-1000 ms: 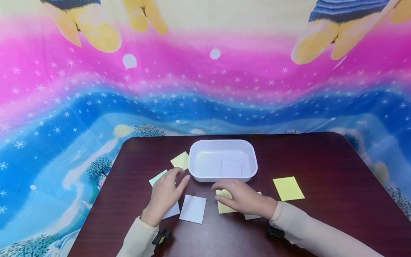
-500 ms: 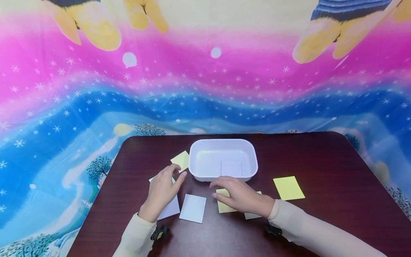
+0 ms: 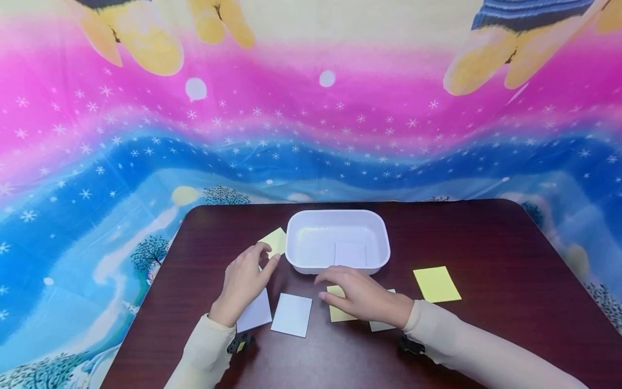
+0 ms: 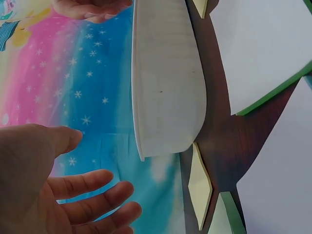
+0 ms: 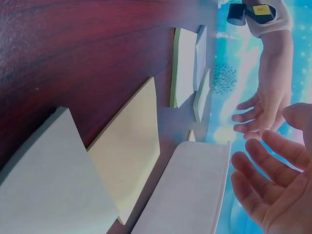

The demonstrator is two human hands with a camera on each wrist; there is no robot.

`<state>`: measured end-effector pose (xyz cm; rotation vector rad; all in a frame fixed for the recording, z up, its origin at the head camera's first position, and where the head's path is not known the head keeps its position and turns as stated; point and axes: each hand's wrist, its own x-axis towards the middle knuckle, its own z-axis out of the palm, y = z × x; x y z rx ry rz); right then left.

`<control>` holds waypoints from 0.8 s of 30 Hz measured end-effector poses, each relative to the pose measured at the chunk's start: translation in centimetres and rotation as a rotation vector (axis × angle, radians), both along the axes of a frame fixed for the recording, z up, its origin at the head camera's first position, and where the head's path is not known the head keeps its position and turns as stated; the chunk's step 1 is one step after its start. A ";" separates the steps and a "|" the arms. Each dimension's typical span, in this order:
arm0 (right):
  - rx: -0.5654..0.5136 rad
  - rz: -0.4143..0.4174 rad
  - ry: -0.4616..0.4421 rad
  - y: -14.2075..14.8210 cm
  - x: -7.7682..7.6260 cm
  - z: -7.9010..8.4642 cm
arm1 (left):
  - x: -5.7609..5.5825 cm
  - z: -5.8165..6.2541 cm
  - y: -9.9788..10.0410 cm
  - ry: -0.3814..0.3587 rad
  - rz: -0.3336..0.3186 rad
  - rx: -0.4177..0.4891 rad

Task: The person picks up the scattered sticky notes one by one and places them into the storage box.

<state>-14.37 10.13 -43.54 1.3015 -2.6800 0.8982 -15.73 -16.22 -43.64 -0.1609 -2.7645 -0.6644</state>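
Observation:
Both hands hover above the table, fingers loosely bent and holding nothing. My left hand (image 3: 243, 282) is over the left-hand notepads, its fingertips near a pale yellow notepad (image 3: 276, 240) in the head view. It mostly hides a pale green notepad (image 4: 222, 214), visible in the left wrist view. My right hand (image 3: 366, 296) is in front of the white plastic tub (image 3: 289, 246), overlapping a cream notepad (image 3: 339, 312) and a grey-white one (image 3: 382, 326). One white square notepad (image 3: 350, 254) lies inside the tub.
A lilac notepad (image 3: 256, 313) and a white notepad (image 3: 292, 315) lie side by side at front left. A bright yellow notepad (image 3: 437, 284) is on the right of the dark wooden table (image 3: 505, 243). A printed cloth (image 3: 311, 119) hangs behind.
My left hand has risen a little up the view, covering more of the green notepad and exposing more of the lilac one. The right hand has shifted slightly left. The notepads have stayed put.

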 end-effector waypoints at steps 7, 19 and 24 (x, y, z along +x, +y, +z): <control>0.010 -0.001 -0.001 0.0 -0.1 -0.1 | -0.5 0.0 -0.2 -0.011 -0.006 -0.002; -0.015 0.013 0.000 -0.2 -0.2 -0.1 | -1.8 0.0 -0.8 -0.042 0.010 -0.035; -0.019 0.018 -0.017 -0.5 -0.2 0.0 | -2.1 0.1 -0.9 -0.059 0.013 -0.066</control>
